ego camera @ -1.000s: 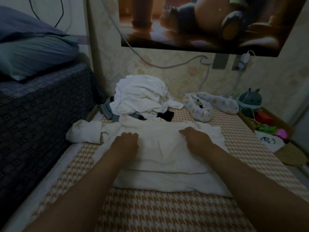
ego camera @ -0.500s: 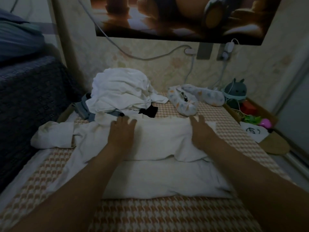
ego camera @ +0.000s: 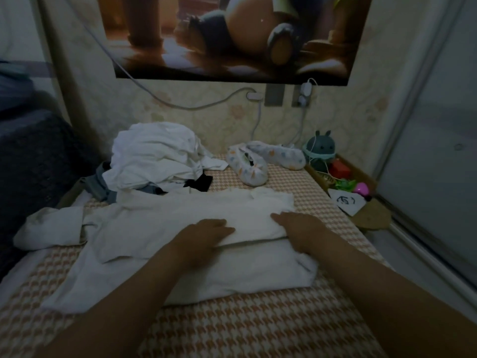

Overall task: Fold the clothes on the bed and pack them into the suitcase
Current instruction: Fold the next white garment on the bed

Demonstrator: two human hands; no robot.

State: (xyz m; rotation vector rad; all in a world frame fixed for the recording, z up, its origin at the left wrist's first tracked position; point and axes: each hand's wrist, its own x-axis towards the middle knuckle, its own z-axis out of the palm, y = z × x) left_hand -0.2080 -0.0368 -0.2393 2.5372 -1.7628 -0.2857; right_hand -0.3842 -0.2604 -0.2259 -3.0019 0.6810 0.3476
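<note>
Left hand (ego camera: 206,237) and right hand (ego camera: 300,228) press flat, fingers together, on folded white garment (ego camera: 167,220). Right of fingers, cardboard box (ego camera: 318,177) holds red block (ego camera: 339,169) and pink ball (ego camera: 361,188).

Checked bed (ego camera: 258,329); white garment (ego camera: 180,228) spread, clothes pile (ego camera: 157,156) behind, patterned slippers (ego camera: 247,166)
</note>
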